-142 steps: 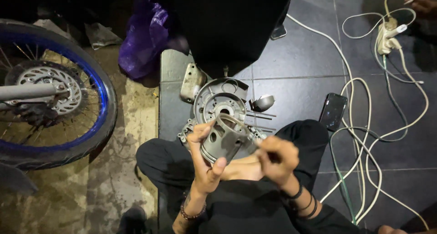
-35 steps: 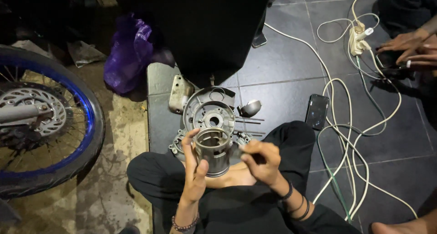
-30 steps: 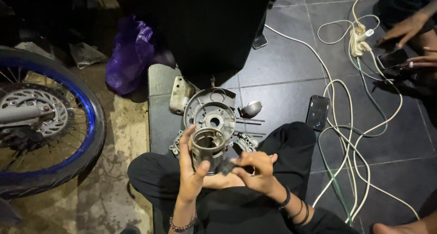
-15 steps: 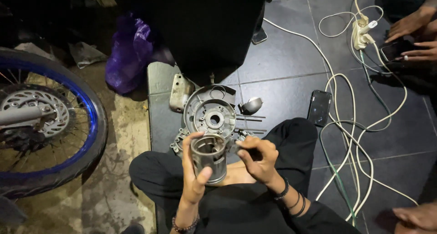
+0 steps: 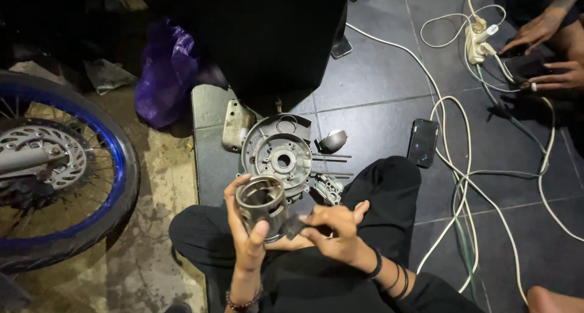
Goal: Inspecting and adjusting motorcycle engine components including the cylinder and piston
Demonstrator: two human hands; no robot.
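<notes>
My left hand (image 5: 244,240) grips a grey metal cylinder sleeve (image 5: 261,205), held upright over my lap with its open bore facing up. My right hand (image 5: 333,229) is beside it, fingers pinched on a small dark piece (image 5: 293,226) that touches the sleeve's lower side. Just beyond my hands, on the dark floor tiles, lies a round grey engine casing (image 5: 277,156) with a central hole. A small metal part (image 5: 329,189) and two thin rods (image 5: 331,159) lie to its right. I sit cross-legged in black trousers.
A motorcycle wheel with a blue rim (image 5: 58,167) stands at the left. A purple plastic bag (image 5: 164,76) lies at the back. A black phone (image 5: 422,142) and white cables (image 5: 453,161) cross the tiles at right. Another person's hands (image 5: 544,51) work near a power strip (image 5: 476,40).
My right hand has moved in toward the sleeve and now holds a small dark piece against its lower side. The left hand has kept the sleeve upright over my lap.
</notes>
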